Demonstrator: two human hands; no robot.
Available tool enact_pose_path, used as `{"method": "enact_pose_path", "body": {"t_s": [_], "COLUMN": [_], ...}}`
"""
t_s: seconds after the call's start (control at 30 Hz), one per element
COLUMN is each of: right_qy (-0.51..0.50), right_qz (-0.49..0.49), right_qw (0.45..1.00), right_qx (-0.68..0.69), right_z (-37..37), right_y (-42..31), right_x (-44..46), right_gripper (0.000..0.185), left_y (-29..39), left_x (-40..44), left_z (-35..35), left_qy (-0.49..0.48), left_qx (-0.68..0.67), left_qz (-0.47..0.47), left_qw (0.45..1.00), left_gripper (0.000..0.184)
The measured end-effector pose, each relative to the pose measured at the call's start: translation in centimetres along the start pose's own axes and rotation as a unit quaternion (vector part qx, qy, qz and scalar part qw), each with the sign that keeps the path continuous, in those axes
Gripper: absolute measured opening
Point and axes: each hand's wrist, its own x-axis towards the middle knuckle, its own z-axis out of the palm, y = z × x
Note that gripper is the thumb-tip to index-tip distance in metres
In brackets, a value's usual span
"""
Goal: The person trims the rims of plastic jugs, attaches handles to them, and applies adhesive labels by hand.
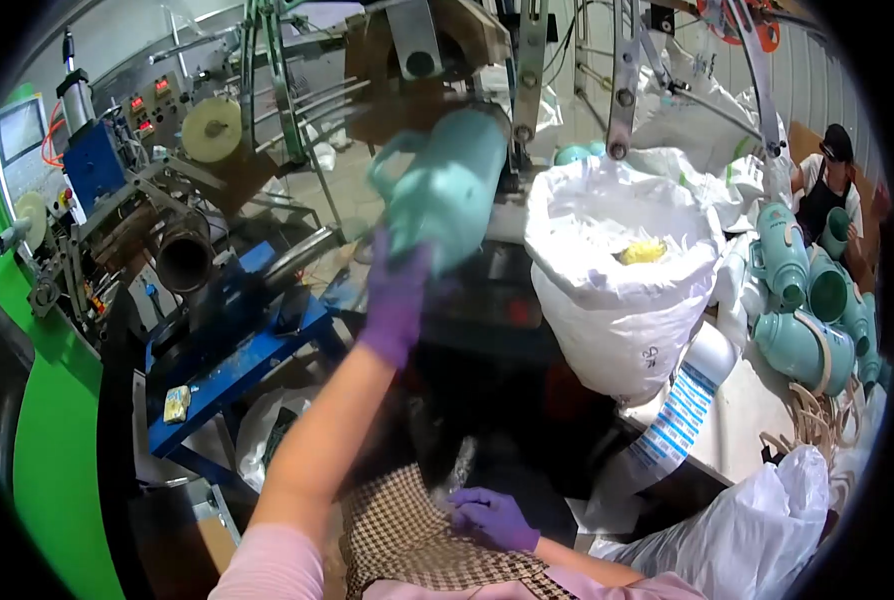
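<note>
In the head view, my left hand (395, 305), in a purple glove, reaches forward with its fingers closed on the near end of a teal thermos jug shell (457, 185). The jug is tilted, its handle to the left, and motion blurs it and my fingertips. Low in front of my body is my right hand (497, 518), also gloved in purple, beside the checkered apron (397, 525). Its fingers are curled together near a blurred greyish thing (462, 465); what they hold, if anything, is not clear.
A white sack (622, 300) of scraps stands right of the jug, beside a printed label roll (682, 400). Several teal jugs (802, 345) are piled at right, near another person (832, 190). A blue-framed machine (237, 350) stands left; metal arms (622, 80) hang above.
</note>
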Motion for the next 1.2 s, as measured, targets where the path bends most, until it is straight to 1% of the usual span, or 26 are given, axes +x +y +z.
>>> {"method": "enact_pose_path", "body": {"t_s": [0.07, 0.1, 0.13, 0.17, 0.23, 0.27, 0.33, 0.37, 0.4, 0.43, 0.5, 0.53, 0.57, 0.6, 0.63, 0.67, 0.73, 0.77, 0.8, 0.87, 0.93, 1.0, 1.03, 1.13, 1.17, 1.2], "right_qy": [0.041, 0.058, 0.075, 0.063, 0.076, 0.085, 0.079, 0.088, 0.094, 0.094, 0.095, 0.076, 0.057, 0.039, 0.022, 0.016, 0.001, 0.012, 0.006, 0.02, 0.024, 0.017, 0.016, 0.044, 0.035, 0.035], "right_qz": [-0.007, -0.013, -0.021, -0.042, -0.063, -0.057, -0.035, -0.021, -0.021, -0.021, -0.027, -0.024, -0.023, -0.026, -0.056, -0.049, -0.03, -0.005, -0.071, -0.077, -0.045, -0.003, -0.024, 0.007, -0.007, 0.002], "right_qw": [0.999, 0.998, 0.997, 0.997, 0.994, 0.994, 0.996, 0.996, 0.995, 0.995, 0.995, 0.997, 0.998, 0.998, 0.994, 0.995, 0.997, 0.998, 0.983, 0.986, 0.994, 0.997, 0.997, 0.997, 0.999, 0.999], "right_qx": [-0.005, -0.012, -0.022, -0.022, -0.036, -0.034, 0.023, 0.001, -0.024, -0.004, 0.035, 0.008, -0.019, -0.046, -0.095, -0.085, -0.068, -0.067, -0.17, -0.145, -0.1, -0.076, -0.074, -0.062, -0.023, -0.016], "right_z": [-0.9, -1.6, -2.2, -3.1, -3.2, -2.9, -3.0, -2.9, -3.0, -3.4, -4.0, -3.6, -3.1, -2.7, -2.8, -3.2, -3.6, -3.5, -4.4, -4.7, -4.7, -5.1, -4.9, -4.5, -4.8, -4.9], "right_y": [0.7, 0.9, 1.0, 1.8, 1.2, 1.6, 1.4, 0.9, 0.7, 1.3, 2.4, 2.2, 1.8, 1.6, 2.3, 2.9, 3.4, 3.4, 4.6, 5.7, 5.0, 4.7, 4.4, 3.5, 4.0, 4.1], "right_x": [-0.3, -0.1, 0.2, 0.5, 0.9, 0.3, 0.1, -0.2, 0.0, 0.0, 0.5, 0.3, 0.2, 0.4, 1.0, 1.2, 1.5, 1.7, 2.4, 2.8, 2.4, 2.0, 1.8, 1.5, 1.7, 1.8], "right_gripper": [0.029, 0.027, 0.026, 0.026, 0.025, 0.025, 0.024, 0.024, 0.025, 0.025, 0.025, 0.025, 0.026, 0.026, 0.026, 0.026, 0.027, 0.027, 0.027, 0.027, 0.028, 0.028, 0.028, 0.031, 0.031, 0.031], "left_y": [0.6, 0.2, -1.2, -2.6, -6.7, -5.7, -3.7, -2.7, -2.3, -3.2, -4.3, -4.7, -4.9, -5.0, -4.6, -4.3, -3.3, -2.8, -2.6, -3.2, -5.9, -5.3, -4.5, -3.7, -4.4, -6.3], "left_x": [4.9, 8.0, 11.6, 13.4, 18.6, 17.2, 14.4, 13.8, 13.7, 15.1, 15.9, 16.2, 16.5, 16.8, 16.6, 16.4, 14.5, 13.4, 12.8, 14.2, 17.5, 16.7, 15.6, 14.4, 15.3, 17.0], "left_z": [3.6, 4.1, 3.9, 4.9, 3.9, 3.9, 3.4, 3.4, 3.5, 2.9, 3.4, 3.6, 3.4, 3.2, 3.0, 2.9, 3.5, 3.7, 3.8, 3.6, 1.9, 2.2, 2.6, 3.2, 2.9, 2.1], "left_qy": [0.043, 0.011, 0.017, 0.042, 0.039, 0.006, -0.032, -0.026, -0.017, -0.037, 0.011, 0.032, 0.031, 0.011, -0.008, -0.026, -0.012, -0.004, 0.001, 0.005, 0.007, 0.022, 0.026, 0.054, 0.05, 0.046], "left_qx": [0.005, 0.026, 0.154, 0.05, 0.096, 0.111, 0.039, 0.081, 0.092, 0.11, 0.115, 0.118, 0.15, 0.145, 0.138, 0.131, 0.125, 0.121, 0.136, 0.159, 0.213, 0.23, 0.242, 0.284, 0.269, 0.255], "left_qz": [-0.041, -0.005, 0.052, 0.086, 0.237, 0.238, 0.089, 0.031, 0.034, 0.074, 0.091, 0.1, 0.145, 0.148, 0.152, 0.156, 0.104, 0.081, 0.091, 0.134, 0.185, 0.175, 0.166, 0.149, 0.163, 0.175], "left_qw": [0.998, 1.0, 0.987, 0.994, 0.966, 0.965, 0.995, 0.996, 0.995, 0.99, 0.989, 0.987, 0.977, 0.978, 0.979, 0.979, 0.987, 0.989, 0.987, 0.978, 0.959, 0.957, 0.956, 0.945, 0.948, 0.95], "left_gripper": [0.063, 0.052, 0.043, 0.039, 0.04, 0.042, 0.055, 0.062, 0.068, 0.073, 0.078, 0.081, 0.078, 0.08, 0.081, 0.083, 0.075, 0.072, 0.072, 0.071, 0.072, 0.072, 0.072, 0.069, 0.067, 0.066]}}
